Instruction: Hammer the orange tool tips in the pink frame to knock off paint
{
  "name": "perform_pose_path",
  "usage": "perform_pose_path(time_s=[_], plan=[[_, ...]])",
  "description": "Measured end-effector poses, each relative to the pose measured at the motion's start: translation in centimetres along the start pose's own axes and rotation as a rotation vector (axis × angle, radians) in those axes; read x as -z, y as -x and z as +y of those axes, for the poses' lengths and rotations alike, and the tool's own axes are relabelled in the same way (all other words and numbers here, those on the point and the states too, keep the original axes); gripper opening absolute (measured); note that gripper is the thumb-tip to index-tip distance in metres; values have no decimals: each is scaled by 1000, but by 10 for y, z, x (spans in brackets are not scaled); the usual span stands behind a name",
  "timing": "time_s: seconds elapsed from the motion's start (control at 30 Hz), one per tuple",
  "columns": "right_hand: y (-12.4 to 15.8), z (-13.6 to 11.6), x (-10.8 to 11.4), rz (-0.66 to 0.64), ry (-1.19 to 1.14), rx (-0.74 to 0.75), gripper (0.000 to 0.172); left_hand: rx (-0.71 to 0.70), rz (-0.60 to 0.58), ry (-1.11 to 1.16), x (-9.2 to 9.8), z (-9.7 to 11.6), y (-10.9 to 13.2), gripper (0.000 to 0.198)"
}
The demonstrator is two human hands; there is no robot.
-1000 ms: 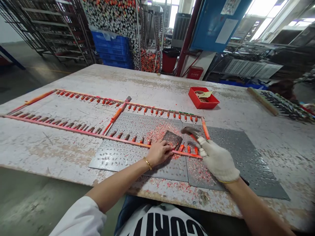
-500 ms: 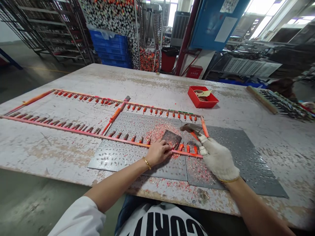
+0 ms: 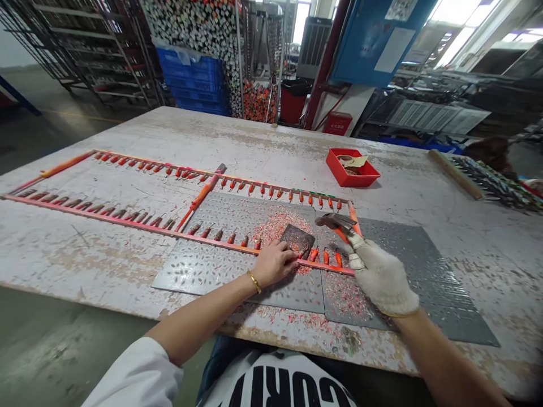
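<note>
Two hands work over the pink strip (image 3: 127, 221) of orange-tipped pieces: the bare left hand (image 3: 275, 263), fingers pressed together, still lies on it beside a dark metal plate (image 3: 298, 240); the gloved right hand (image 3: 382, 277), fingers curled, grips a hammer (image 3: 335, 222), now shifted slightly rightward.

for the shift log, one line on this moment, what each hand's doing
left hand: bare, resting on orange strip beside dark metal block | right hand: white knit glove, gripping raised hammer | beneath: grey perforated mat, orange shavings
</note>
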State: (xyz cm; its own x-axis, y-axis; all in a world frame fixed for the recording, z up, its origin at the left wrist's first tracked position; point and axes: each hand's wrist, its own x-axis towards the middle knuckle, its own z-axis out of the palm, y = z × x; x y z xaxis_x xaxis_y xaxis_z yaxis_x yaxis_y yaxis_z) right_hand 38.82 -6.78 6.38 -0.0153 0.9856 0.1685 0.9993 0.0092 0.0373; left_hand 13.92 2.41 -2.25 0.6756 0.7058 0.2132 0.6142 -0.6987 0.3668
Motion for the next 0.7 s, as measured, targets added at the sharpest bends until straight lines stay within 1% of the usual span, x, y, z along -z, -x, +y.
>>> perform_pose_path(time_s=[0.03,0.1,0.17,0.27,0.37,0.43,0.5,0.6,0.67,0.7], plan=[[1,-1,-4,-32,4,-1,51,2,3,1,0,0,0,26],[2,-3,-13,-154,45,26,51,6,9,5,-1,-1,0,26],[1,-4,-18,-208,61,66,51,1,9,10,-1,-1,0,25],[-3,-1,-10,-186,50,67,49,2,8,10,1,0,0,25],[-5,0,6,-111,34,-7,51,3,4,9,1,0,0,25],[-5,-4,10,-95,39,-44,53,-6,3,12,1,-1,0,25],[-4,-9,6,-154,64,-25,53,-6,10,7,0,-1,0,25],[-5,-12,-7,-260,101,46,52,-8,17,-2,0,-1,0,25],[-7,-9,-8,-271,103,73,52,-12,12,-6,1,-1,0,25],[-8,-7,-5,-268,105,78,52,-9,10,-8,1,0,0,25]])
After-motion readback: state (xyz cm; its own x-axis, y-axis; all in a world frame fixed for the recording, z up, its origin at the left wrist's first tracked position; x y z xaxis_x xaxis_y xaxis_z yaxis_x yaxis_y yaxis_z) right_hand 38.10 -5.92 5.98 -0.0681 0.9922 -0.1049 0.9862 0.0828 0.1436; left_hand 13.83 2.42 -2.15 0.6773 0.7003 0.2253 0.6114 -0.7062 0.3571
